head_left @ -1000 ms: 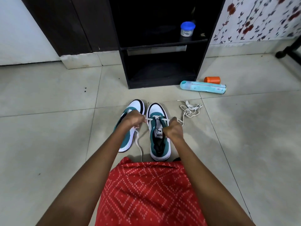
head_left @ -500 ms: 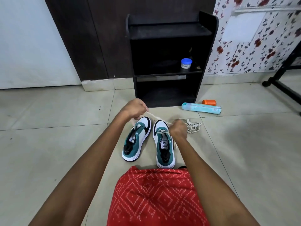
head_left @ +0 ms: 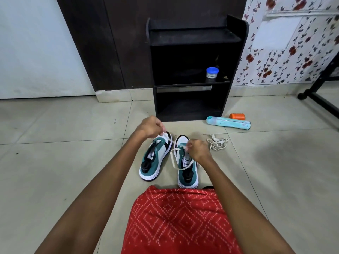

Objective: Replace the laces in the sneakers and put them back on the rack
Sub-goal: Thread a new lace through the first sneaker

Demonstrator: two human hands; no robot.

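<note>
Two teal and white sneakers stand side by side on the tiled floor, toes toward the rack. My left hand (head_left: 150, 127) hovers over the toe of the left sneaker (head_left: 156, 158) and pinches one end of a white lace (head_left: 173, 158). My right hand (head_left: 199, 150) is over the front of the right sneaker (head_left: 187, 173) and pinches the other part of that lace, which loops slack across the tongue. A second loose white lace (head_left: 217, 143) lies bundled on the floor to the right. The black shoe rack (head_left: 194, 37) stands against the wall ahead.
A small jar with a blue lid (head_left: 212, 72) sits on the rack's middle shelf. A light-blue bottle (head_left: 228, 122) and an orange container (head_left: 237, 116) lie on the floor right of the rack. A black stand leg (head_left: 319, 99) crosses the far right. My red patterned garment (head_left: 176, 220) fills the foreground.
The view tilted up, showing the whole rack. My left hand rose and drew the lace up and away from the right sneaker, then eased back; the lace now hangs in a slack loop.
</note>
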